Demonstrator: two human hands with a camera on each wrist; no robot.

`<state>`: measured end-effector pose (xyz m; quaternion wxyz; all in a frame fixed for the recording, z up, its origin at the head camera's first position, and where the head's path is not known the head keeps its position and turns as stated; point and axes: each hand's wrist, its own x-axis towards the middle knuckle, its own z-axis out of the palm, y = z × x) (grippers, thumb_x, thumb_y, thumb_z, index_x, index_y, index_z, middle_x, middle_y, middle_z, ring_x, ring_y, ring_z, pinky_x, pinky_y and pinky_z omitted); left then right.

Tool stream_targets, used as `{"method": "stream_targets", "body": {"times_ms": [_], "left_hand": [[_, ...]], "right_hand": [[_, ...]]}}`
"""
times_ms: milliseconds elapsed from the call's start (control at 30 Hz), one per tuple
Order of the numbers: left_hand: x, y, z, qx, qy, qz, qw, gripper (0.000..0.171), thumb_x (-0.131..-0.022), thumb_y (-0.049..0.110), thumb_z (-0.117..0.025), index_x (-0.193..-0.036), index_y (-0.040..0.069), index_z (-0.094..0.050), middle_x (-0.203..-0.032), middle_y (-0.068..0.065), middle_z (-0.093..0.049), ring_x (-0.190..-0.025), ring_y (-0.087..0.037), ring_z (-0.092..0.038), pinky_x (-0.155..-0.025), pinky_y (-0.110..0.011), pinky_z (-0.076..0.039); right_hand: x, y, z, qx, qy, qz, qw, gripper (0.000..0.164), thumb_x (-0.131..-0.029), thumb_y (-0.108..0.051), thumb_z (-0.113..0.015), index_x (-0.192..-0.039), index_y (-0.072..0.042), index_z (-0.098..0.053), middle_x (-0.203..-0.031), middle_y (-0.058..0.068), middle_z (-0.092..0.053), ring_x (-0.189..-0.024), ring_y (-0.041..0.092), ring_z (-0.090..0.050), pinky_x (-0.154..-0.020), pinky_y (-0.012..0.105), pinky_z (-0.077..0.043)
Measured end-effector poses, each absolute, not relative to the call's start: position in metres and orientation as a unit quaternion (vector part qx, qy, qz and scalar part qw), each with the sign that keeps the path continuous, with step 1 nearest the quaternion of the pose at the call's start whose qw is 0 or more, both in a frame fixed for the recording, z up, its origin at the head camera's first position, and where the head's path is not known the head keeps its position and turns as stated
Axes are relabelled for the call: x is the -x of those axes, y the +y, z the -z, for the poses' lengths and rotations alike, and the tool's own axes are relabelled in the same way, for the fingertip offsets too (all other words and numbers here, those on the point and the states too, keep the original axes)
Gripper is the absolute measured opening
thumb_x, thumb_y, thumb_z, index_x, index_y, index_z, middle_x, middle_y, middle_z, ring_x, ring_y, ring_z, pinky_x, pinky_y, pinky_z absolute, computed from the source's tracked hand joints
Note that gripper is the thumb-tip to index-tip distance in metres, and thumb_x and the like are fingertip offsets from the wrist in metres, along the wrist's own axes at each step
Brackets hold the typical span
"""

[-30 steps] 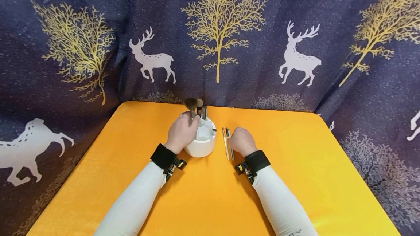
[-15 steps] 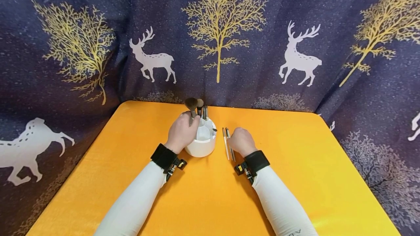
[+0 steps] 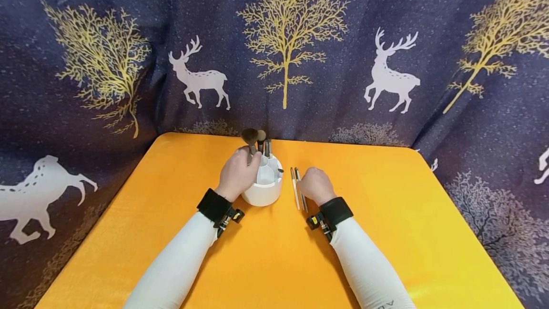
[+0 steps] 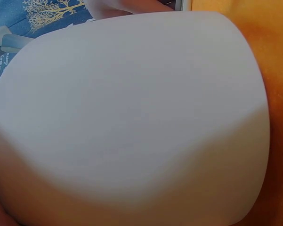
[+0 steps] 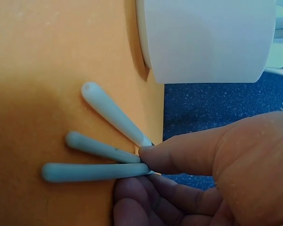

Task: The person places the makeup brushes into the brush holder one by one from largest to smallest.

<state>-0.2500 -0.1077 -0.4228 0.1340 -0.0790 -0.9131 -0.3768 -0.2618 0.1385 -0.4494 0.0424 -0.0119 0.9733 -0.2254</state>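
We judge this a gathering step: our left hand (image 3: 238, 173) grips the round, white, plastic-looking pot (image 3: 261, 197), our right hand (image 3: 317, 185) pinches slim, pale-handled brushes (image 5: 101, 148) beside it on the orange worktop (image 3: 266, 252), and next seems needed a careful lift.

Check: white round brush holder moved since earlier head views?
No: relative to the orange tabletop, the white round brush holder shows no visible shift.
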Motion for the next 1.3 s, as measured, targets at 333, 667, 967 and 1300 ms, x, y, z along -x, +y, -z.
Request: {"method": "stream_targets", "body": {"times_ms": [333,667,967,1300], "left_hand": [[0.249,-0.108,0.422,0.078,-0.913,0.377,0.135,0.048,-0.116,0.046,-0.047,-0.126,0.004,-0.068,-0.12,-0.018,-0.07,-0.101,-0.036,-0.065,-0.085,-0.052,-0.052],[0.25,-0.107,0.421,0.08,-0.912,0.377,0.136,0.046,-0.116,0.045,-0.047,-0.125,0.005,-0.067,-0.114,-0.017,-0.067,-0.094,-0.034,-0.061,-0.08,-0.047,-0.046],[0.25,-0.108,0.421,0.081,-0.912,0.378,0.138,0.046,-0.116,0.045,-0.048,-0.125,0.005,-0.067,-0.116,-0.017,-0.068,-0.094,-0.034,-0.062,-0.08,-0.049,-0.048],[0.25,-0.108,0.422,0.083,-0.912,0.378,0.139,0.045,-0.116,0.044,-0.049,-0.125,0.004,-0.067,-0.113,-0.017,-0.067,-0.093,-0.034,-0.061,-0.079,-0.047,-0.046]], "right_hand": [[0.264,0.142,0.447,0.018,0.967,0.251,0.031,0.05,-0.097,-0.009,-0.069,-0.053,-0.018,-0.047,-0.052,-0.004,-0.033,-0.047,0.017,-0.035,-0.052,0.032,-0.03],[0.262,0.144,0.444,0.039,0.952,0.303,-0.034,0.05,-0.1,-0.014,-0.07,-0.053,-0.017,-0.05,-0.05,-0.006,-0.034,-0.046,0.015,-0.032,-0.052,0.031,-0.025],[0.261,0.14,0.436,0.018,0.934,0.342,-0.098,0.016,-0.102,-0.019,-0.074,-0.1,-0.004,-0.079,-0.084,0.009,-0.073,-0.068,0.025,-0.063,-0.066,0.039,-0.049],[0.259,0.138,0.435,0.032,0.906,0.383,-0.175,0.019,-0.104,-0.019,-0.07,-0.11,-0.003,-0.078,-0.095,0.013,-0.076,-0.08,0.03,-0.068,-0.076,0.046,-0.053]]}}
